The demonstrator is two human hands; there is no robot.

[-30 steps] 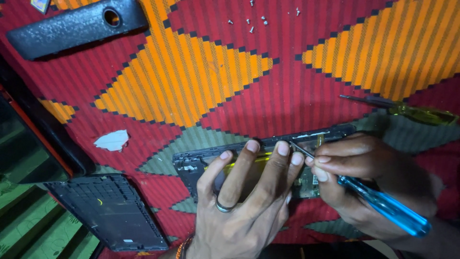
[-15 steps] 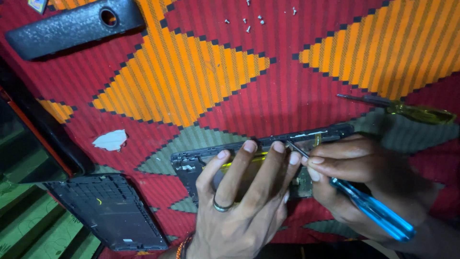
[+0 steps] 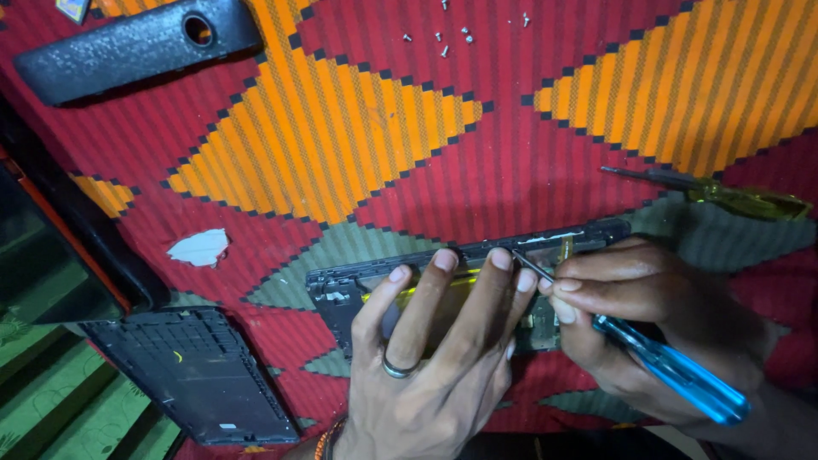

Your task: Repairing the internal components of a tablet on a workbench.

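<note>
An opened dark phone body lies on a red and orange patterned cloth, low in the head view. My left hand, with a ring on one finger, presses flat on it with fingers spread. My right hand grips a blue-handled screwdriver. Its thin metal tip points up-left at the phone's upper edge, beside my left fingertips. Both hands hide most of the phone's inside.
A dark back cover lies at the lower left, and a black case with a round hole at the top left. Several tiny screws sit at the top. A yellow-handled screwdriver rests at the right. A white scrap lies on the cloth.
My right hand has shifted slightly left with the screwdriver, bringing its tip closer to my left fingertips. My left hand stays on the phone.
</note>
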